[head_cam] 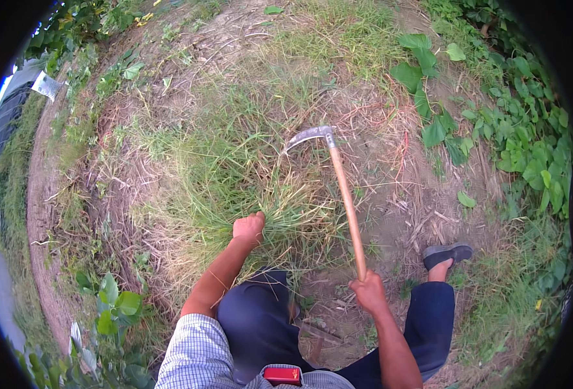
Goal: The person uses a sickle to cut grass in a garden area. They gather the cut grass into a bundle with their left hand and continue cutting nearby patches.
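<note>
A sickle's wooden handle [346,199] is gripped near its lower end by my right hand [370,291]. Its curved metal blade [308,135] points left, low over the grass on the far side of my left hand. My left hand [249,227] is closed around a bunch of long green grass [218,214], whose stems spread out on both sides of the fist. Dry, straw-coloured stalks [306,197] lie tangled between the left hand and the blade. Whether the blade tip touches the stems I cannot tell.
Broad-leaved vines [534,146] line the right side, and one trailing vine [429,92] reaches inward. My bent left knee [254,321] is close below the grass; my right shoe [446,255] rests on bare soil. Leafy plants [118,304] grow at lower left, near a dirt strip [48,233].
</note>
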The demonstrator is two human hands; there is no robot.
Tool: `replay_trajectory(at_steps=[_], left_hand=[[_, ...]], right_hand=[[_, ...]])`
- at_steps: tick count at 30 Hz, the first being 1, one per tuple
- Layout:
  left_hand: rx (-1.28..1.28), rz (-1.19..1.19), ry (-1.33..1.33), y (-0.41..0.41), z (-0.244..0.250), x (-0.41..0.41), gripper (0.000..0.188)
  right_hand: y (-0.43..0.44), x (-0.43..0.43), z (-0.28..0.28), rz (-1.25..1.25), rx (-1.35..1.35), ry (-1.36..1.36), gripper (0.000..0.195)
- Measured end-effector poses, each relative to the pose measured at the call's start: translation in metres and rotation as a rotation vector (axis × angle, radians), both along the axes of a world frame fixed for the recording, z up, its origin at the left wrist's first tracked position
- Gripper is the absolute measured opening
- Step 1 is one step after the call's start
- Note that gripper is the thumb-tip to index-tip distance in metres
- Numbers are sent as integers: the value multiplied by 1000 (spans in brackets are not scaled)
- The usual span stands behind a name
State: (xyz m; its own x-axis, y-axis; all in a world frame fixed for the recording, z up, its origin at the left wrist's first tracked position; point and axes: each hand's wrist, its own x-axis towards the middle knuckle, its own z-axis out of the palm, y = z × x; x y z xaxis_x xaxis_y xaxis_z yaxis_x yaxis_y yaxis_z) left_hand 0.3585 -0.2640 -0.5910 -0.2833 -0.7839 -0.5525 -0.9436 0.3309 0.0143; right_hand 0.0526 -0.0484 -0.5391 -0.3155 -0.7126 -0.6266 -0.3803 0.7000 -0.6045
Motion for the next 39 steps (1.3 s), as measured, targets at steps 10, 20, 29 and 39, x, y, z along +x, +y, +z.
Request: replay_trajectory(at_steps=[10, 20, 29, 39], left_hand=[[9, 45, 44, -2, -8, 10, 27], [19, 82, 56, 0, -2, 10, 25], [81, 83, 69, -3, -3, 14, 27], [28, 37, 70, -5, 6, 13, 26]], right_hand=[[93, -47, 18, 46, 238, -93, 27], [-39, 23, -11, 56, 149, -160, 21], [9, -18, 7, 65, 204, -93, 22], [80, -35, -14, 252, 79, -18, 17]])
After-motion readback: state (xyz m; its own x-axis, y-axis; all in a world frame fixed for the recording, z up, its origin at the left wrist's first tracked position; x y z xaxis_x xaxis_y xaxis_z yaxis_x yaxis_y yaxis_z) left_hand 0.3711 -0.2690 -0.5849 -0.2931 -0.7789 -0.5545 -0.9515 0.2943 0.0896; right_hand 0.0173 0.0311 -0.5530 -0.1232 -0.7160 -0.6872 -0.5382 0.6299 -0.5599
